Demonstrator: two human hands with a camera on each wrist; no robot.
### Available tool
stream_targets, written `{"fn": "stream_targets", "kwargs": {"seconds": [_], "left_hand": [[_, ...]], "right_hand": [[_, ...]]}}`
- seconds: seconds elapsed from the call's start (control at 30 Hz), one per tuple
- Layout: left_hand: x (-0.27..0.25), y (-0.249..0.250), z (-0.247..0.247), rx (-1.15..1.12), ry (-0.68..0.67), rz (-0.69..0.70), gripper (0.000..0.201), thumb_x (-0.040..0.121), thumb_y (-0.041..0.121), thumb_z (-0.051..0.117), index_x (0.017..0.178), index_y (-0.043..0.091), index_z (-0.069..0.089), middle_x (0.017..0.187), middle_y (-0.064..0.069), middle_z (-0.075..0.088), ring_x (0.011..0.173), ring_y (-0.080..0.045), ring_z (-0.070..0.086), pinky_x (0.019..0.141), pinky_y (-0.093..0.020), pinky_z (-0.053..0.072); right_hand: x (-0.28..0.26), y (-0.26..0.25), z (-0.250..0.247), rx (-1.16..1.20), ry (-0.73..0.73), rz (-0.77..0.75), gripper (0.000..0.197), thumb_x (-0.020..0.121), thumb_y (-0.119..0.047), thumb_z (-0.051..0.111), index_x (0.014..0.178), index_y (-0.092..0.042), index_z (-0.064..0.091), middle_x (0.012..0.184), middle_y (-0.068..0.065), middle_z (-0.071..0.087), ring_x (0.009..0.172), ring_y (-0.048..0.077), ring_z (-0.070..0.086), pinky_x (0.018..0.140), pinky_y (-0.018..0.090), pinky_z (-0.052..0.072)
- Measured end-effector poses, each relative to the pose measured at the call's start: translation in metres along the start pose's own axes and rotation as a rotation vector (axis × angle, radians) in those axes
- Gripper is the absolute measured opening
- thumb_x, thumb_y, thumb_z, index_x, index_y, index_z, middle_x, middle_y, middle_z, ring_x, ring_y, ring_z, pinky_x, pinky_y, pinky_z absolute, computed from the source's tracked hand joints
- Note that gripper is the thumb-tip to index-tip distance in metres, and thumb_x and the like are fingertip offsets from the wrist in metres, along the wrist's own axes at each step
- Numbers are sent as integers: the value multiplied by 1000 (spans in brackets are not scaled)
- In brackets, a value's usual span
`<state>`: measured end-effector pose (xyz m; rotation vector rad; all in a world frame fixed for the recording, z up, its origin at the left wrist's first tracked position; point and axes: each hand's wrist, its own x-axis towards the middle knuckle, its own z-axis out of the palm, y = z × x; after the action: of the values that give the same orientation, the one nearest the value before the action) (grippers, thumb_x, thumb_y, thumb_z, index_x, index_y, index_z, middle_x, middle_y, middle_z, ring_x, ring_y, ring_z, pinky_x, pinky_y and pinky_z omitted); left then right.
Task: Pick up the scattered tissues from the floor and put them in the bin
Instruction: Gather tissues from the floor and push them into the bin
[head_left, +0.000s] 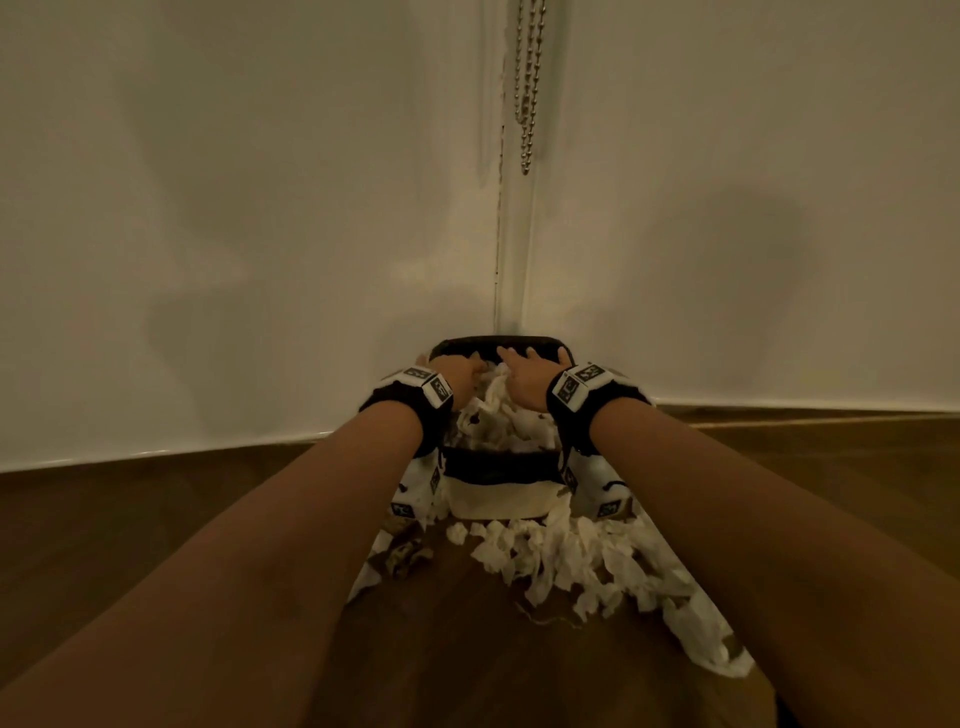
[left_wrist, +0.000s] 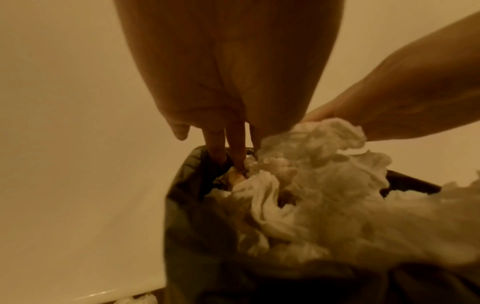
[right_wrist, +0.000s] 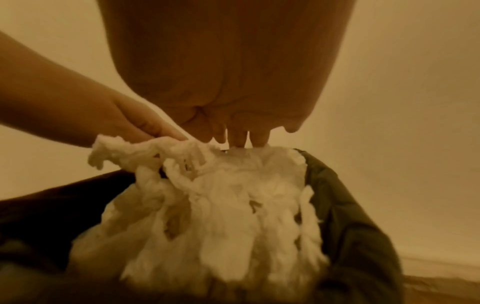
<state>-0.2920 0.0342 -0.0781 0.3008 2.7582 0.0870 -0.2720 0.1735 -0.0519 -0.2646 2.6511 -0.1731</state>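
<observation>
Tissues (head_left: 501, 415), crumpled white, heap the bin (head_left: 498, 464) under both flat-fingered grips, left hand (head_left: 460, 375) and right hand (head_left: 527, 379).

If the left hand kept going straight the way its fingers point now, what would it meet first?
Most likely the tissues heaped in the bin: the left hand points down, fingertips at the pile by the black liner. Depth is unclear.
</observation>
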Motion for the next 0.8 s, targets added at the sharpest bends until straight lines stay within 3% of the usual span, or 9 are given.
{"fn": "stream_targets", "kwargs": {"seconds": [0.07,0.13,0.2,0.3,0.37,0.5,0.67,0.8], "left_hand": [[1,-5,3,-2,9,-5,47,97,32,38,143,37,31,148,-3,37,135,-29,35,112,-54,12],[-1,-8,2,-74,109,16,41,92,37,44,133,42,44,144,-6,37,126,-35,42,107,-50,26],[-7,-7,-4,-190,240,33,36,89,35,49,125,39,53,136,-7,35,106,-37,52,92,-37,43],[-22,-5,-14,-246,364,26,38,90,20,50,125,32,53,128,-5,38,91,-30,56,73,-27,43],[-38,1,-22,-287,404,24,37,91,18,45,124,30,52,124,-4,41,89,-27,55,74,-30,44],[-76,16,-30,-400,517,44,35,92,14,39,123,22,54,120,-9,47,99,-29,55,89,-42,47],[-126,29,-7,-505,627,48,28,94,19,39,115,20,58,111,-7,54,92,-24,56,79,-31,47],[-153,38,31,-559,568,31,25,94,22,40,112,21,57,103,-5,56,85,-22,57,70,-28,45]], "right_hand": [[-1,5,-4,9,32,-5,58,98,-22,28,151,-28,3,159,-3,0,147,25,1,117,52,-2],[-4,10,-10,51,99,-19,59,96,-20,32,150,-30,10,159,-4,3,146,27,5,116,51,4],[-11,13,-16,105,191,-40,59,93,-16,37,148,-28,20,159,-3,9,145,27,13,117,49,13],[-27,16,-21,154,328,-50,52,91,-15,42,142,-22,35,151,5,28,136,31,30,111,48,30],[-40,18,-23,191,410,-23,44,92,-18,43,137,-21,43,142,8,38,129,31,37,106,47,36],[-69,14,-23,312,555,22,34,92,-17,43,124,-19,55,128,9,48,121,30,43,100,43,40],[-102,6,1,419,686,40,30,91,-13,41,114,-14,60,118,11,56,111,29,50,93,41,44],[-125,16,46,564,698,161,26,90,-15,44,110,-15,61,114,10,60,107,28,55,91,36,46]]}}
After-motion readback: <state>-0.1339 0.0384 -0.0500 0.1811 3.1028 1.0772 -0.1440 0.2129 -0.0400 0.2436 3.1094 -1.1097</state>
